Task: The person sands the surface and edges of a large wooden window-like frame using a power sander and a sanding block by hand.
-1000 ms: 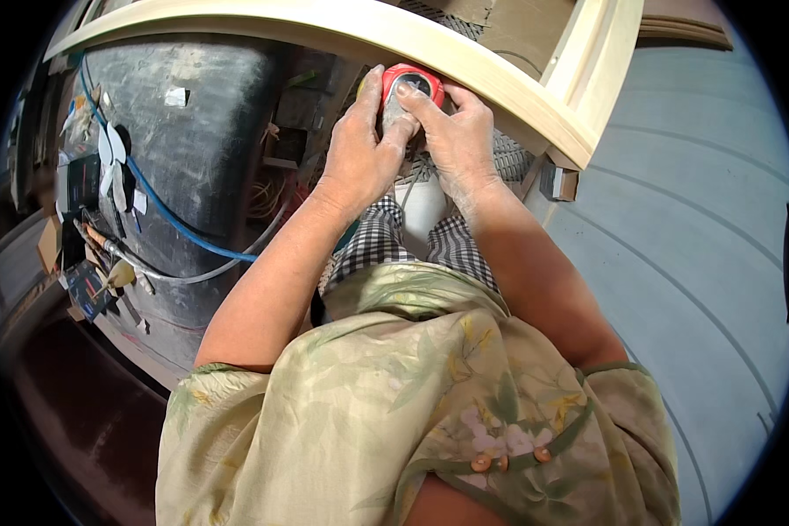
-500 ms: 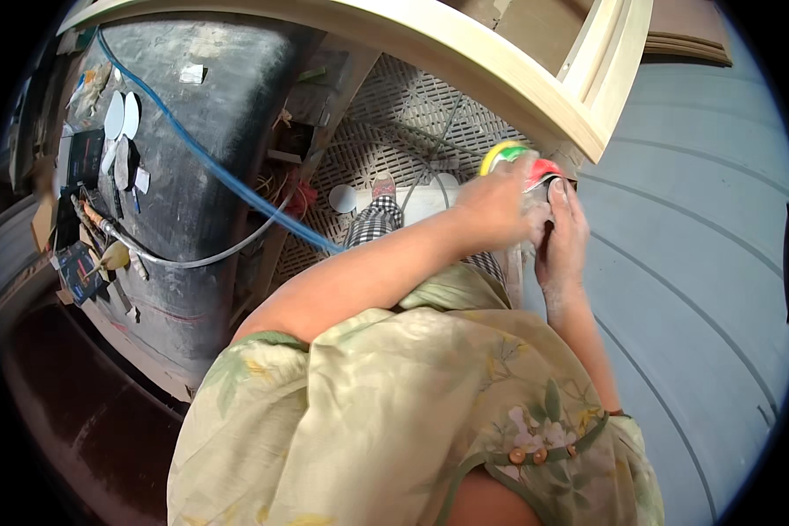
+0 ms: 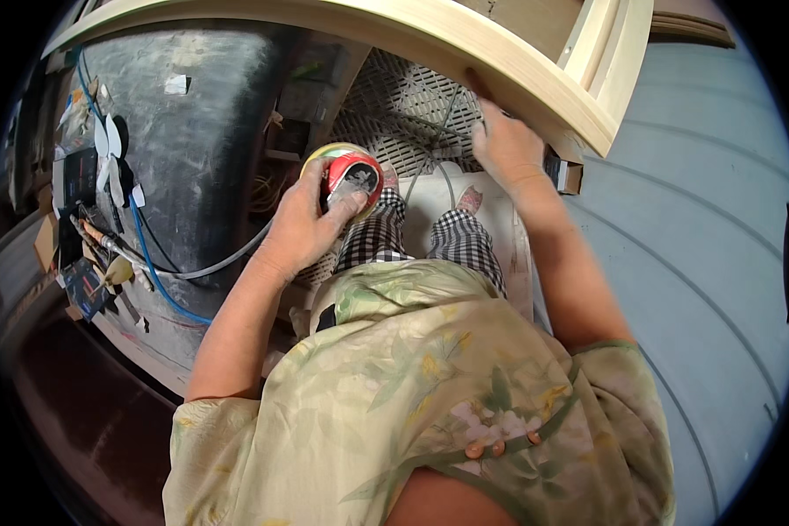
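My left hand (image 3: 305,230) grips a round hand sander (image 3: 365,168) with a red and black top and a yellow-rimmed disc, held above the left knee. My fingers and thumb wrap its top, and the disc's underside is hidden. At the far right, my right hand (image 3: 510,147) reaches to the near side of a pale wooden frame (image 3: 465,42). Its thumb and fingers are apart with nothing held; the fingertips seem to touch the wood. A blue hose (image 3: 153,273) runs behind my left forearm; its link to the sander is hidden.
A dark, dusty padded surface (image 3: 193,131) on the left bears white sanding discs (image 3: 107,138), dark boxes (image 3: 81,175) and a grey hose (image 3: 203,273). A small box (image 3: 570,175) stands below the frame's right corner. Grey grooved boards (image 3: 675,219) lie at right.
The sander, earlier between both hands near the frame's right corner, has moved left and nearer in my left hand. My right hand has let go and shifted to the frame. The blue hose hangs lower.
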### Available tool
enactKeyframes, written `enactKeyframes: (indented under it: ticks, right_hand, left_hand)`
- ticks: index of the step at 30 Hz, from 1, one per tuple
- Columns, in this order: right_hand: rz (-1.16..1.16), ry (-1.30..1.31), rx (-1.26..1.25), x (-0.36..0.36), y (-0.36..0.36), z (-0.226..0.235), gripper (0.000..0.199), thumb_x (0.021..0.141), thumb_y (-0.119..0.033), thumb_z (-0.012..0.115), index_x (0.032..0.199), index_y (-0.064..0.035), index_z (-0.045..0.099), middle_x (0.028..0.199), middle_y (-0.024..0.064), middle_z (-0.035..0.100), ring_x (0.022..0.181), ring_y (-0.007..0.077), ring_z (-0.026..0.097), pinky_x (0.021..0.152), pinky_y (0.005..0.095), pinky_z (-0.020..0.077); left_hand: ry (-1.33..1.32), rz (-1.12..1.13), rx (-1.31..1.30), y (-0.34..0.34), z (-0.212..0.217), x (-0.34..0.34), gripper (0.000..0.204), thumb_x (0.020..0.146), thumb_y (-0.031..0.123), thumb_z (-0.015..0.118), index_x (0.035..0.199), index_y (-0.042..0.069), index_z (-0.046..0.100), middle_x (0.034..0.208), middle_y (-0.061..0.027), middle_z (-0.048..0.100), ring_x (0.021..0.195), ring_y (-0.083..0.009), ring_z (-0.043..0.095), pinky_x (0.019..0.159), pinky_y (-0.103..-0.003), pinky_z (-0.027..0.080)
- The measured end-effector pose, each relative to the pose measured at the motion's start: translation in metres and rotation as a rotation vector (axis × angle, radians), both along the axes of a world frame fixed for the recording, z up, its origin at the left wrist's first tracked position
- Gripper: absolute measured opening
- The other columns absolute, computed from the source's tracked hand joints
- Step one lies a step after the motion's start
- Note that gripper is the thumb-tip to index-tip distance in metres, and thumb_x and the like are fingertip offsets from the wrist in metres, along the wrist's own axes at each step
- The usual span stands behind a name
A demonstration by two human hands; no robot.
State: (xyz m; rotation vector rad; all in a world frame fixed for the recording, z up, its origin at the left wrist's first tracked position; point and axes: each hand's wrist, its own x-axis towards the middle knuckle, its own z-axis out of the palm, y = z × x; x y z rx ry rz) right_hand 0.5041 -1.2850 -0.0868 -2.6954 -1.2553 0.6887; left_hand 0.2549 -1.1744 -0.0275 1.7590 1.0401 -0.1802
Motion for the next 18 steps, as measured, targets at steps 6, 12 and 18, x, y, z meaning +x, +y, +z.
enactKeyframes:
  ticks: [6, 12, 18]
  right_hand:
    - [0.0, -0.109, -0.019, 0.043, -0.067, -0.004, 0.027, 0.086, -0.029, 0.055, 0.107, -0.0131, 0.062, 0.095, 0.0159, 0.066, 0.088, 0.0363, 0.062, 0.077, 0.0459, 0.0498]
    - [-0.071, -0.042, -0.044, 0.03, -0.074, -0.019, 0.042, 0.086, -0.025, 0.047, 0.128, -0.0211, 0.05, 0.086, 0.019, 0.067, 0.081, 0.0371, 0.064, 0.077, 0.048, 0.0494]
    - [0.125, 0.222, 0.102, 0.004, 0.038, -0.015, 0.063, 0.082, -0.008, 0.046, 0.142, -0.0249, 0.036, 0.137, 0.0202, 0.044, 0.126, 0.0379, 0.043, 0.108, 0.0453, 0.033]
  left_hand:
    - [-0.06, 0.057, -0.017, 0.003, -0.002, -0.005, 0.057, 0.084, 0.028, 0.067, 0.123, -0.004, 0.043, 0.107, -0.0243, 0.062, 0.102, -0.034, 0.06, 0.091, -0.038, 0.045]
    - [-0.002, 0.019, -0.047, -0.003, 0.004, -0.007, 0.057, 0.086, 0.024, 0.066, 0.128, -0.003, 0.039, 0.111, -0.0179, 0.06, 0.102, -0.0203, 0.057, 0.092, -0.033, 0.043]
    - [0.018, 0.008, -0.023, -0.016, 0.001, 0.003, 0.058, 0.085, 0.026, 0.067, 0.127, -0.005, 0.041, 0.113, -0.0208, 0.059, 0.108, -0.0235, 0.055, 0.096, -0.034, 0.04]
